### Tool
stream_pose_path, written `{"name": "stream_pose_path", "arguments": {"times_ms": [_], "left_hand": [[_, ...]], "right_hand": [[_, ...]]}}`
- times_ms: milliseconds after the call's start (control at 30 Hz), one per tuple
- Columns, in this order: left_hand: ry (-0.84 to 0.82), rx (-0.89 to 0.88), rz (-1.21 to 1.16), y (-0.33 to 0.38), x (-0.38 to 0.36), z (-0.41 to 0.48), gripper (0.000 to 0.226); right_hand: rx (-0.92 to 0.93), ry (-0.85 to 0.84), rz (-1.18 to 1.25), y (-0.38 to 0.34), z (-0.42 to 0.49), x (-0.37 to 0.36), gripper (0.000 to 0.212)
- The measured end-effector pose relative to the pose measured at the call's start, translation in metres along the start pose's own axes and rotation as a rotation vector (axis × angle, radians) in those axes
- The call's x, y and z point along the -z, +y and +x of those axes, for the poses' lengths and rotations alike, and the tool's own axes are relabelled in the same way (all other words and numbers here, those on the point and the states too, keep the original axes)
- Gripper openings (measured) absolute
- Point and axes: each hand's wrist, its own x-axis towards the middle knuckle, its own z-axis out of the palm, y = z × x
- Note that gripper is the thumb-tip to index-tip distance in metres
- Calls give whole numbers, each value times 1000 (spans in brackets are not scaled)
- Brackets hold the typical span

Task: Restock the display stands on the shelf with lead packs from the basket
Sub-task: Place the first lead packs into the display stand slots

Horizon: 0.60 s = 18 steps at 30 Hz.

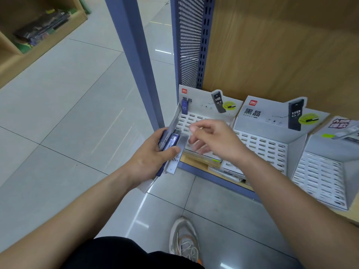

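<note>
At the leftmost display stand (196,102), left hand (149,160) grips lead packs (173,144); right hand (217,139) shows blurred fingers (201,147), state unclear.

3 display stands (260,144), 1 slotted lead pack (184,107), at least 3 held packs (173,141), 1 shoe (183,237).

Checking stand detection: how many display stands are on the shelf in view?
3, side by side: left stand, middle stand, and right stand, cut off by the frame edge; more may lie beyond it.
</note>
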Motion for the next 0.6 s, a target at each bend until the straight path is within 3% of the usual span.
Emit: {"name": "stream_pose_path", "arguments": {"times_ms": [100,233,467,600], "left_hand": [[-20,-10,-7,9,-12,4,42],[-26,-51,-38,20,-24,8,42],[24,-1,-106,28,-30,12,38],[26,9,-82,27,-26,11,40]], "right_hand": [[-44,-72,89,-2,-18,-3,24],[-62,-15,233,-3,-22,6,27],[-52,86,325,-3,-26,24,15],[2,91,181,3,-24,32,19]]}}
